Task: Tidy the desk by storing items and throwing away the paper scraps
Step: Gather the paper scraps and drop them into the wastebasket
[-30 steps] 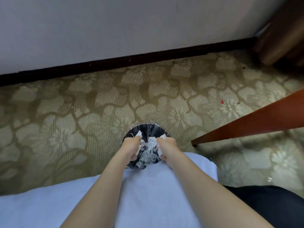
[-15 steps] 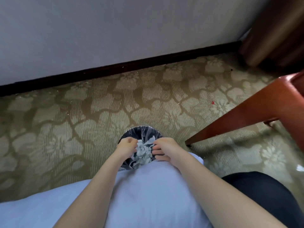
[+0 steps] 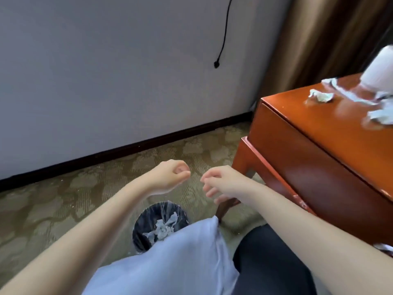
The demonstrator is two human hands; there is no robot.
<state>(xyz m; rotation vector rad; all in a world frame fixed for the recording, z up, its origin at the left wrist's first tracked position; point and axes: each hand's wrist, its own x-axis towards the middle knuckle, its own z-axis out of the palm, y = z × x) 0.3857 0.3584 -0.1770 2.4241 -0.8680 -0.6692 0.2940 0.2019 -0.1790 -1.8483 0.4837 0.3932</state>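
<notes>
Both arms are reaching forward from the bottom of the view, forearms bare and angling inward so that the two hands are hanging close together in the air, apart from each other. The left hand (image 3: 171, 177) is curling its fingers into a loose fist with the thumb lying across the index finger, and nothing is showing inside it. The right hand (image 3: 221, 182) is staying loose, its fingers parted and slightly bent, pointing toward the left hand and holding nothing.

Below and between the forearms a round black bin (image 3: 143, 223) with a clear liner is standing on the patterned carpet (image 3: 63, 199), and crumpled paper scraps (image 3: 163, 227) are lying inside it. A pale blue shirt (image 3: 170, 262) is covering the bin's near edge, with dark trousers (image 3: 265, 262) beside it.

To the right, the glossy red-brown counter (image 3: 308, 120) is carrying more paper scraps: one small crumpled piece (image 3: 321, 96) near the far edge and a larger one (image 3: 380, 114) toward the right border, with torn strips between them. A blurred white object (image 3: 378, 69) is sitting behind them; what it is I cannot tell. A black cable (image 3: 224, 33) is hanging down the grey wall, and a brown curtain (image 3: 319, 39) is hanging behind the counter.
</notes>
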